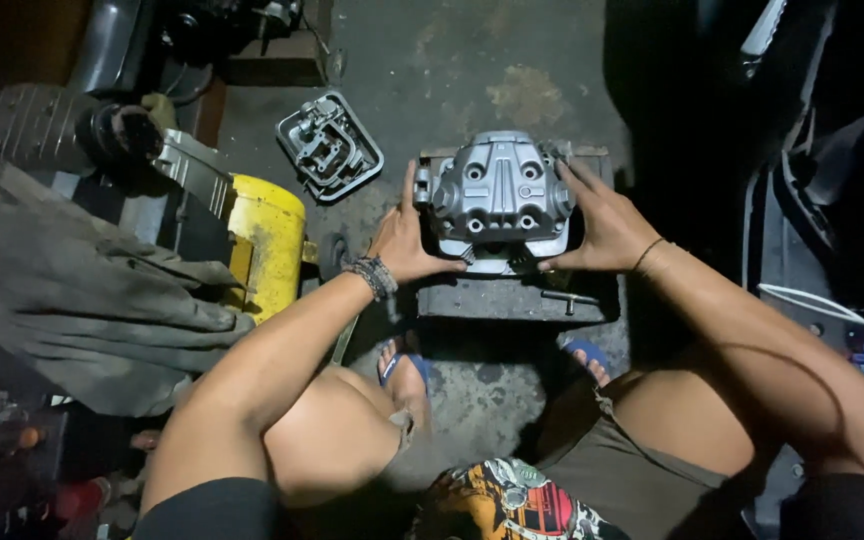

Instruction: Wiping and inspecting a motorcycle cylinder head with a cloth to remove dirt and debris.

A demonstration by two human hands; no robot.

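Hands grip a grey cast-metal engine cylinder head cover (498,195) from both sides, low over a stained concrete floor (472,70). The left hand (404,243) presses flat against the cover's left edge, fingers spread upward and thumb hooked under its front lip; a dark braided bracelet (373,277) circles that wrist. The right hand (607,228) mirrors it on the right edge, fingers splayed along the side and thumb tucked beneath the near rim, with a thin cord band (647,253) at the wrist. Both hands are grasping the cover, neither is clenched into a fist.

The cover sits on a dark rectangular wooden block (512,297) in the middle of the view, directly ahead of the person's knees. A small metal bolt (567,297) lies on the block's near face. 2 feet in blue flip-flop sandals (404,365) rest on the floor just below the block.

To the upper left of the cover, apart from it, lies a grey metal rocker-arm frame (329,146). Further left stands a yellow metal canister (265,240), beside a crumpled grey cloth (82,290) and a ribbed dark engine cylinder (32,125). A white cable (832,308) runs along the right edge.
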